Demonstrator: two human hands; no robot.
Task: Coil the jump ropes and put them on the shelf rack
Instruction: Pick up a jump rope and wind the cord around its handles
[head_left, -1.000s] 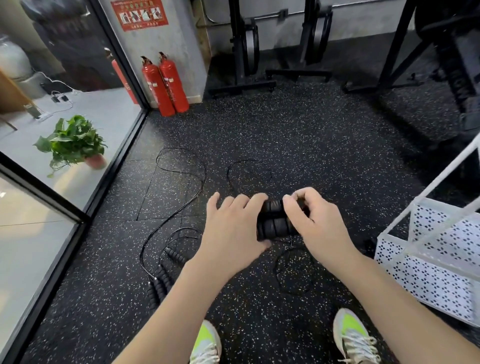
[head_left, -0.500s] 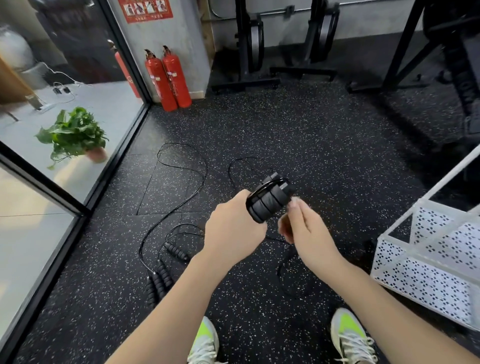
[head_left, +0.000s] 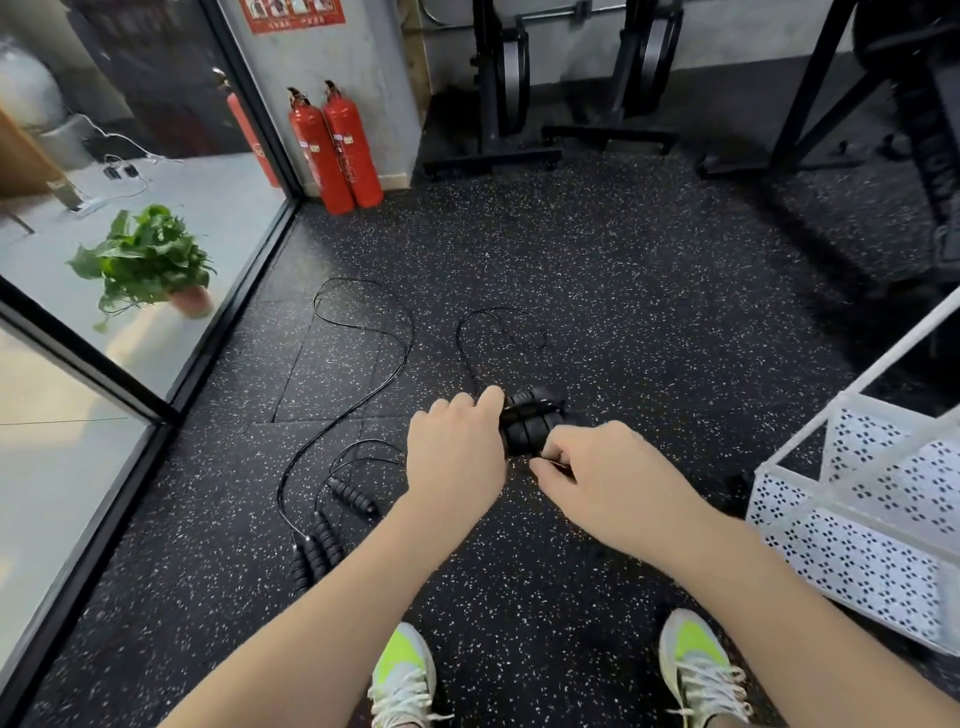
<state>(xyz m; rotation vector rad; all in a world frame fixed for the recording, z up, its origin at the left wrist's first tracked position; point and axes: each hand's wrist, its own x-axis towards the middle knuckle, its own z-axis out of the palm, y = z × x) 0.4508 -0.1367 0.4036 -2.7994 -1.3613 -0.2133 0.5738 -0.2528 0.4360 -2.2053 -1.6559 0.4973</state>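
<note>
The left hand (head_left: 457, 457) holds the rope handles (head_left: 532, 423) tight, so the right hand (head_left: 613, 488), pinching the cord, should wrap snugly.

Black jump ropes (head_left: 358, 364), nine o'clock; black white-speckled floor (head_left: 623, 291); red extinguishers (head_left: 337, 150), eleven o'clock; white perforated rack (head_left: 857, 545), three o'clock.
</note>
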